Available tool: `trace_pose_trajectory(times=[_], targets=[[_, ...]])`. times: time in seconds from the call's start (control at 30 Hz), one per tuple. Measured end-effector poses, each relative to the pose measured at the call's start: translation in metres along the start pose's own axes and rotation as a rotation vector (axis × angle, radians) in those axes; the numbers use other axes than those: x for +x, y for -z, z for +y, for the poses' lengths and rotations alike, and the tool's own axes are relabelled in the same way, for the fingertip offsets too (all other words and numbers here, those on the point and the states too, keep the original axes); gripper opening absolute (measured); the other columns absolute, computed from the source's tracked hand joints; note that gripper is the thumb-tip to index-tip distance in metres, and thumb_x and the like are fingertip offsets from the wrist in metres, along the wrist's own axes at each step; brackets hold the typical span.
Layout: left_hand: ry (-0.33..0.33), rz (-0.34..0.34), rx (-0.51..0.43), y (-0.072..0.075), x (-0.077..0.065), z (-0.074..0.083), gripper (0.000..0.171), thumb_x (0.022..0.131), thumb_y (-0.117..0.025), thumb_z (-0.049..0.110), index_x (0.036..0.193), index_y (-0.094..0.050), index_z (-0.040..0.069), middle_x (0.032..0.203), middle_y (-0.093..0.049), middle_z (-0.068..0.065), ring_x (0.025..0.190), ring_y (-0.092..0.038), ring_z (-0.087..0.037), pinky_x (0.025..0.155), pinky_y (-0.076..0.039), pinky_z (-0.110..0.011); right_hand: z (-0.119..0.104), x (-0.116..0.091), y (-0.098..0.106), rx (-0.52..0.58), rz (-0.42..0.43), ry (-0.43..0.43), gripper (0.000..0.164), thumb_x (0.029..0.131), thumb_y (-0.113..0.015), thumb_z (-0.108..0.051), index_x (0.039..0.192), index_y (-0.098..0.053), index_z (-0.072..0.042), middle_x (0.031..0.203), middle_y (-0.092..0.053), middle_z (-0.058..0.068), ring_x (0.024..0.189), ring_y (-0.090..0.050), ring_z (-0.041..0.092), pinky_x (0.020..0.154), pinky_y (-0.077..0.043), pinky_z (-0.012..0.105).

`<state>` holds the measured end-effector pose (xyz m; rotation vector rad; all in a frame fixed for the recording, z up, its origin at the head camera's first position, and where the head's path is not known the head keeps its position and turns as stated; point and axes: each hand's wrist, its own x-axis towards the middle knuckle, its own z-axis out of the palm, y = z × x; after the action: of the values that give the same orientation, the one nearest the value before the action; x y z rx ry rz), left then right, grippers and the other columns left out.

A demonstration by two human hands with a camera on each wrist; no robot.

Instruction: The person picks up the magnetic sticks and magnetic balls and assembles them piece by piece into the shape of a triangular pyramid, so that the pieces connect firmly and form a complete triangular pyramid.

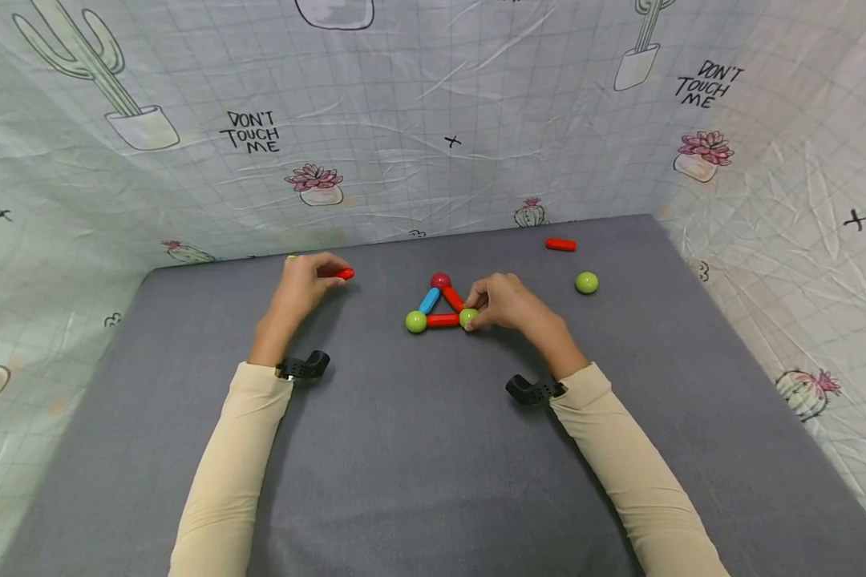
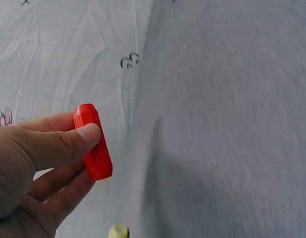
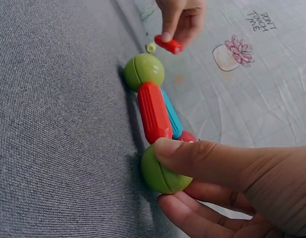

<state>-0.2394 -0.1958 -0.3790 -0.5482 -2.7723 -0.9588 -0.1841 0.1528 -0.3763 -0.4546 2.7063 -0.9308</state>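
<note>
The left hand (image 1: 305,282) is pinching a short red rod (image 2: 95,146) between thumb and fingers, holding it above the grey table (image 1: 404,449) and well apart from the triangle (image 1: 443,320); this grip is leaving both rod ends exposed, arguably so that either can be meeting a ball squarely; the right hand (image 1: 505,303) is gripping a green corner ball (image 1: 468,319), its thumb and fingers pressing opposite sides, probably to be steadying the joint; the triangle is lying between the hands, where both can be reaching it, a blue rod (image 1: 429,300) and a slanting red rod (image 1: 453,299) converging on a crimson ball (image 1: 441,280); a second green ball (image 1: 415,322) is forming the remaining corner; a loose red rod (image 1: 560,244) and a loose green ball (image 1: 587,283) are lying beyond the right hand, seemingly as spares.
</note>
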Motion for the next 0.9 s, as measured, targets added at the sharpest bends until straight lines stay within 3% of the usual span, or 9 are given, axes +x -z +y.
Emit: trace_pose_trajectory(times=[0.27, 0.47, 0.57, 0.73, 0.9], targets=[[0.018, -0.047, -0.082, -0.011, 0.011, 0.025, 0.022, 0.090, -0.075, 0.000, 0.112, -0.075, 0.000, 0.111, -0.074, -0.018, 0.103, -0.069, -0.032, 0.091, -0.055, -0.047, 0.001, 0.000, -0.001, -0.008, 0.009, 0.000, 0.024, 0.075, -0.092, -0.014, 0.094, -0.079, -0.008, 0.089, -0.077, 0.003, 0.077, -0.068, 0.012, 0.069, -0.054, 0.026], [-0.004, -0.099, -0.138, -0.021, 0.021, 0.034, 0.023, 0.090, -0.076, 0.002, 0.113, -0.075, 0.004, 0.112, -0.074, -0.014, 0.102, -0.070, -0.027, 0.089, -0.057, -0.043, 0.000, 0.001, 0.000, 0.002, 0.007, -0.016, 0.024, 0.075, -0.092, -0.013, 0.094, -0.079, -0.008, 0.089, -0.077, 0.003, 0.079, -0.069, 0.013, 0.069, -0.054, 0.026], [-0.032, -0.151, -0.219, -0.025, 0.024, 0.035, 0.022, 0.090, -0.076, 0.005, 0.113, -0.075, 0.005, 0.111, -0.075, -0.012, 0.102, -0.071, -0.025, 0.089, -0.057, -0.039, 0.000, 0.001, 0.000, 0.002, 0.008, -0.014, 0.024, 0.075, -0.092, -0.013, 0.094, -0.078, -0.007, 0.090, -0.078, 0.004, 0.079, -0.069, 0.013, 0.070, -0.055, 0.026], [-0.065, -0.277, -0.446, -0.032, 0.031, 0.035, 0.026, 0.092, -0.074, 0.005, 0.118, -0.072, 0.003, 0.114, -0.074, -0.012, 0.105, -0.071, -0.020, 0.089, -0.057, -0.032, 0.000, 0.000, 0.000, 0.007, 0.008, -0.007, 0.025, 0.074, -0.092, -0.012, 0.094, -0.079, -0.007, 0.090, -0.078, 0.004, 0.079, -0.070, 0.013, 0.069, -0.055, 0.025], [-0.067, -0.359, -0.534, -0.038, 0.037, 0.035, 0.029, 0.092, -0.075, 0.008, 0.121, -0.074, 0.006, 0.117, -0.075, -0.008, 0.103, -0.070, -0.015, 0.092, -0.057, -0.040, 0.000, 0.001, -0.001, 0.018, 0.005, -0.009, 0.023, 0.073, -0.093, -0.011, 0.092, -0.079, -0.007, 0.088, -0.078, 0.004, 0.077, -0.069, 0.012, 0.065, -0.054, 0.024]])
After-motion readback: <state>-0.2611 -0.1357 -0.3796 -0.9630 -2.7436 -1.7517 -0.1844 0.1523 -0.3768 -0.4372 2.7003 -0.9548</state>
